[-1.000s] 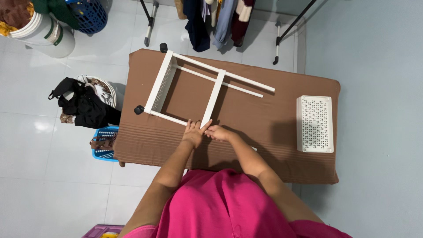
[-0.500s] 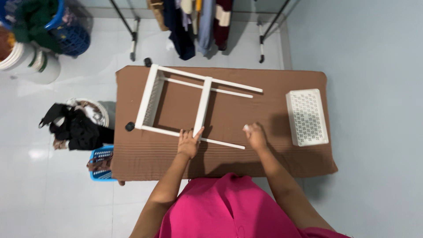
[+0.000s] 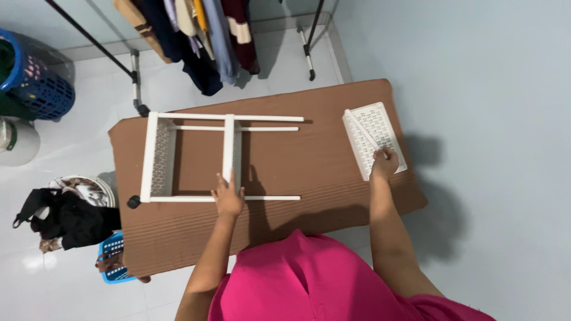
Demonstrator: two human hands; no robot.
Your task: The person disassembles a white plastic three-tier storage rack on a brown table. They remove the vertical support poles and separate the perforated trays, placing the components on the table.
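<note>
White slatted rack frame (image 3: 196,156) under flat left hand (image 3: 228,199); right hand (image 3: 383,163) clasping perforated tray (image 3: 375,139).

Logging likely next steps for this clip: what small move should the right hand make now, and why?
Probably lift the white perforated tray toward the rack frame. The right hand already grips its near edge, tilting it off the brown table, while the left hand steadies the frame.

White rack frame (image 3: 196,156), white perforated tray (image 3: 375,139), ribbed brown table cover (image 3: 297,166).
</note>
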